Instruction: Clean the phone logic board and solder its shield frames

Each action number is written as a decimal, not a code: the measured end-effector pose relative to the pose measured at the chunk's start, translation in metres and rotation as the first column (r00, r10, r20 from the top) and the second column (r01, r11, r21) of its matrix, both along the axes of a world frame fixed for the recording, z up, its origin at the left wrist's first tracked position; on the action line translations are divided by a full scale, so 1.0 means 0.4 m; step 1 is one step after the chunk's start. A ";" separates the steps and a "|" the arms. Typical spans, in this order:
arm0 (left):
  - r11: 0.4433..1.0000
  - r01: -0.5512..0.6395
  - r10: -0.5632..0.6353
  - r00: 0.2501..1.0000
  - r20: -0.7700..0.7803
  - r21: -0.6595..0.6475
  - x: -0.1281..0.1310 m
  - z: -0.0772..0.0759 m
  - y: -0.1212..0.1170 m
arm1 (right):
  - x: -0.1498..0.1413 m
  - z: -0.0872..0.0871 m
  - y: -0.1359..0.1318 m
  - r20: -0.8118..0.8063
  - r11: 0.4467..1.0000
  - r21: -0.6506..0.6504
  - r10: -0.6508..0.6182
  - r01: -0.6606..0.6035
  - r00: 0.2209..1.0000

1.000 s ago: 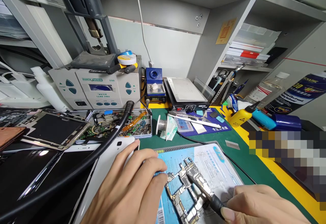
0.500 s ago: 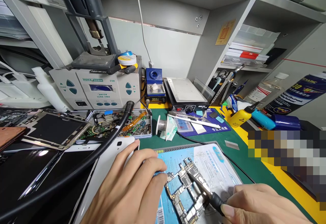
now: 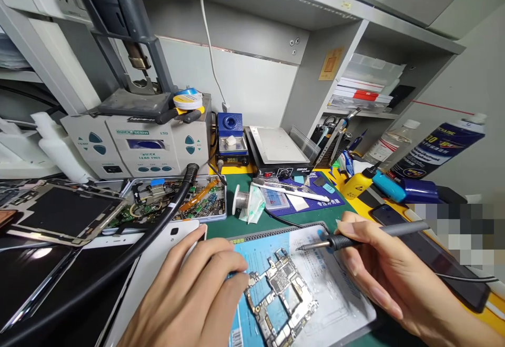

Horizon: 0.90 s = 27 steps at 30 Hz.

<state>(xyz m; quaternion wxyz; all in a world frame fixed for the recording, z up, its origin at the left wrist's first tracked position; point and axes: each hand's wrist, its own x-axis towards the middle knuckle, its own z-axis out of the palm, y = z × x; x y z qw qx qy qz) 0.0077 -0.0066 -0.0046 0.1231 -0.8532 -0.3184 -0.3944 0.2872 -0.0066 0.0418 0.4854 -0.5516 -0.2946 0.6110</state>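
Observation:
A phone circuit board [image 3: 281, 294] lies on a blue and white work mat [image 3: 339, 289] at the bench front. My left hand [image 3: 193, 299] rests beside it, thumb and fingertips pinched against the board's left edge. My right hand [image 3: 382, 278] grips a soldering iron [image 3: 355, 239] by its dark handle. The iron is held nearly level above the mat, tip pointing left, clear of the board.
A grey hot-air station [image 3: 138, 141] stands at the back left, its black hose [image 3: 158, 220] crossing a parts tray [image 3: 177, 205]. Behind the mat are a solder spool [image 3: 240, 199], a blue soldering station [image 3: 229, 141] and a hot plate [image 3: 276, 149]. Bottles [image 3: 430, 149] and a dark phone [image 3: 434, 257] lie right.
My right hand has lifted the soldering iron off the board and swung it up and right, now nearly level. The view shifted a little. My left hand stays at the board.

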 end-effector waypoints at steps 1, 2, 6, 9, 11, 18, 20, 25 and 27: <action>1.000 0.005 -0.005 1.000 0.004 0.022 -0.001 -0.005 0.004 | 0.000 0.000 0.000 -0.013 1.000 -0.009 0.002 -0.002 1.000; 0.999 0.013 -0.013 1.000 0.007 0.033 -0.002 -0.008 0.008 | 0.001 -0.002 -0.001 -0.026 1.000 -0.018 0.008 -0.009 1.000; 0.998 0.039 -0.039 0.999 0.000 0.042 -0.004 -0.009 0.016 | 0.010 -0.014 0.003 -0.066 0.999 -0.032 0.016 -0.018 0.998; 0.998 0.045 -0.044 0.999 -0.028 0.035 -0.004 -0.002 0.018 | 0.014 -0.019 0.008 -0.080 0.999 -0.040 0.001 -0.004 0.997; 0.999 0.041 -0.041 0.999 -0.030 0.029 -0.004 0.000 0.018 | 0.014 -0.018 0.010 -0.097 0.999 -0.033 0.009 -0.012 0.995; 0.999 0.027 -0.028 1.000 0.014 0.032 -0.003 -0.006 0.013 | 0.024 -0.002 -0.006 -0.100 0.983 0.053 0.181 -0.176 0.978; 0.999 0.022 -0.023 1.000 0.020 0.029 -0.002 -0.007 0.011 | 0.027 0.001 -0.014 -0.078 0.978 0.056 0.205 -0.201 0.976; 0.999 0.018 -0.018 1.000 0.007 0.041 -0.003 -0.004 0.012 | 0.027 0.005 -0.025 -0.044 0.979 0.023 0.205 -0.204 0.978; 0.999 0.020 -0.019 1.000 -0.009 0.047 -0.003 -0.004 0.014 | 0.024 0.007 -0.025 -0.033 0.979 0.021 0.202 -0.201 0.979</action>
